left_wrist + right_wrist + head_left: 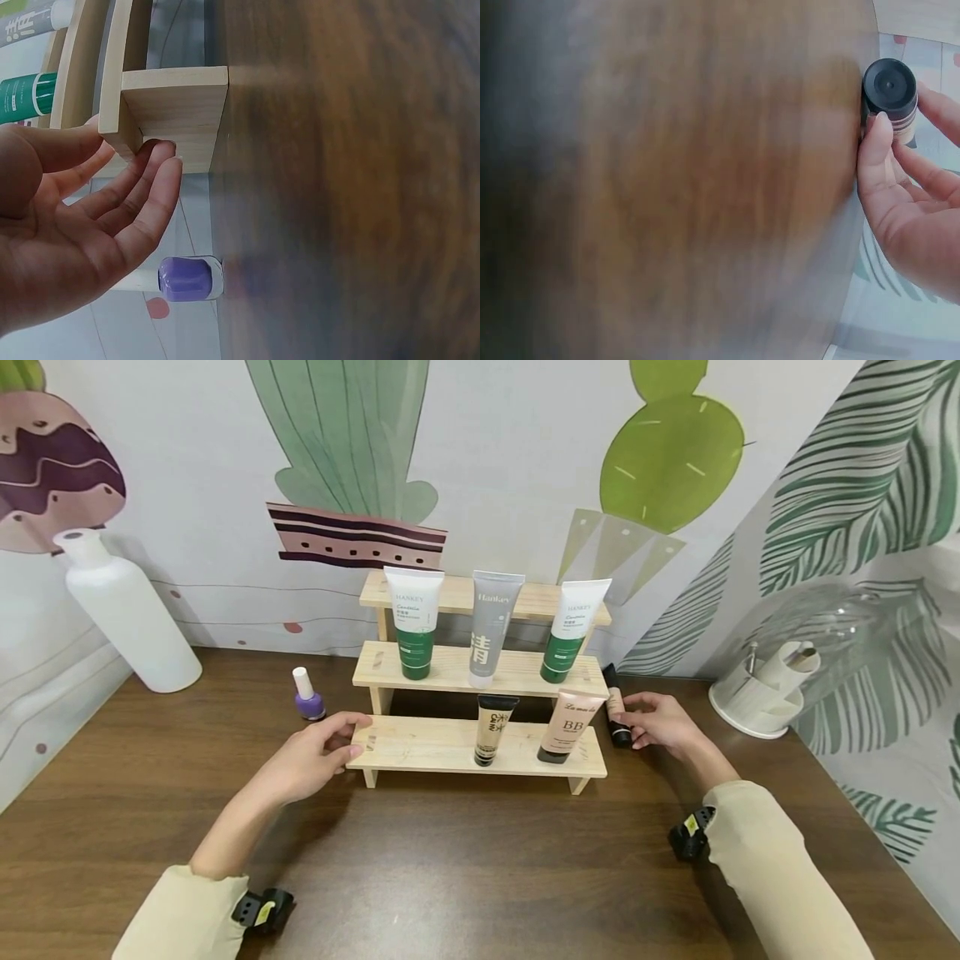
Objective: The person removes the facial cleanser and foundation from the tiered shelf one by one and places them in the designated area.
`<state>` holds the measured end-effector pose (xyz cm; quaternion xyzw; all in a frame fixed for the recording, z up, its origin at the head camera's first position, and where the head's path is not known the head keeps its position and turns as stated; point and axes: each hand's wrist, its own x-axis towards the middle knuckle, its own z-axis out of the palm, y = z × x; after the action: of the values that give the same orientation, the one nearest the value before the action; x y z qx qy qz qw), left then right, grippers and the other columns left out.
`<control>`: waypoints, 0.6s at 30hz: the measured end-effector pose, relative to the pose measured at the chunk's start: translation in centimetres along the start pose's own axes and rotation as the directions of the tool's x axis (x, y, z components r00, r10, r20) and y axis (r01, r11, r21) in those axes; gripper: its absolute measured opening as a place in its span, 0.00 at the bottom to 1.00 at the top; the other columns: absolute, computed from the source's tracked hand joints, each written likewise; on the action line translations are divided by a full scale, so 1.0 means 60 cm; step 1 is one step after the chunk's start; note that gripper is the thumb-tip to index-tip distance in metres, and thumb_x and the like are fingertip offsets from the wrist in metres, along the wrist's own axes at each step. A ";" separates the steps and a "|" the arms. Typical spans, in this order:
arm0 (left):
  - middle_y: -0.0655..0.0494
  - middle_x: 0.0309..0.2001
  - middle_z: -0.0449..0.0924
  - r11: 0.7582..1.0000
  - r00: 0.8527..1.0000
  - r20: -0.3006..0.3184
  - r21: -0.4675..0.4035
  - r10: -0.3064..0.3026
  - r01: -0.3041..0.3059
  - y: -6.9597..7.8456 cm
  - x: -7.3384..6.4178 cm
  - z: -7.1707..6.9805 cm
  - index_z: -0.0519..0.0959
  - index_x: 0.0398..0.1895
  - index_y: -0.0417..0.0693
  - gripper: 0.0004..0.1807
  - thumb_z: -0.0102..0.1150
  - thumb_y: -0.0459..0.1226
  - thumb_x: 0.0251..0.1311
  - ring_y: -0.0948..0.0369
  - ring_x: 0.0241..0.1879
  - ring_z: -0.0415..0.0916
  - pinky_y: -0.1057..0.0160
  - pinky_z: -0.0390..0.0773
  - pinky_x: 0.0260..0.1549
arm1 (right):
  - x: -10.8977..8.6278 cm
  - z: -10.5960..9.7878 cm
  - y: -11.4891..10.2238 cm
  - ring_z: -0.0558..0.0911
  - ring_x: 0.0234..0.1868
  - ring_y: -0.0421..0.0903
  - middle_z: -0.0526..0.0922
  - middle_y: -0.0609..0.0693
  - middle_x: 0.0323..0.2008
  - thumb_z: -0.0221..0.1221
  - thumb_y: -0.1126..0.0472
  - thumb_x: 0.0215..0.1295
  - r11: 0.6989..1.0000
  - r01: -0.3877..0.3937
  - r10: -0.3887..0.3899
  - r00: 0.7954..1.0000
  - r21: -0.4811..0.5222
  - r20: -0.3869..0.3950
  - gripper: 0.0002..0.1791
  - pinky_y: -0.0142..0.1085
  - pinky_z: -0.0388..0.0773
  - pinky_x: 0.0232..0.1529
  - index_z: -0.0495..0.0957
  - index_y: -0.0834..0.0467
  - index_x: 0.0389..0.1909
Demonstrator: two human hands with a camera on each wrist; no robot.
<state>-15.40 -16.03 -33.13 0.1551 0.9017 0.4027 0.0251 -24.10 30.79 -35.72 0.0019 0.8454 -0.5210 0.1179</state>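
My left hand (318, 756) grips the left end of the lowest shelf of a three-tier wooden stand (420, 743). In the left wrist view its thumb lies on the shelf's edge, the other fingers curling beneath. Beyond the stand's right end, my right hand (663, 722) pinches a small beige cosmetic tube (615, 703) with black ends, lying on the table. The right wrist view shows its round black cap (889, 84) with fingers on either side. A gold tube (491, 731) and a pink BB cream tube (568, 727) stand on the lowest shelf.
Two green-and-white tubes (415, 622) and a grey tube (495, 627) stand on the middle shelf. Purple nail polish (308, 700) sits left of the stand. A white bottle (135, 618) is at the back left, a domed organizer (765, 697) at the right. A patterned wall closes the back.
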 end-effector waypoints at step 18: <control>0.51 0.32 0.75 1.000 1.000 0.014 0.009 -0.015 0.015 -0.001 0.002 0.000 0.70 0.54 0.39 0.17 0.53 0.28 0.60 0.58 0.31 0.71 0.61 0.70 0.27 | -0.014 -0.001 0.003 0.72 0.23 0.40 0.70 0.51 0.26 0.57 0.68 0.60 0.999 0.033 -0.032 0.999 -0.034 0.013 0.29 0.36 0.78 0.27 0.57 0.76 0.58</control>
<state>-15.51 -16.06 -33.16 0.1511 0.9046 0.3973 0.0337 -23.29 31.05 -35.71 -0.0172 0.8534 -0.5082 0.1149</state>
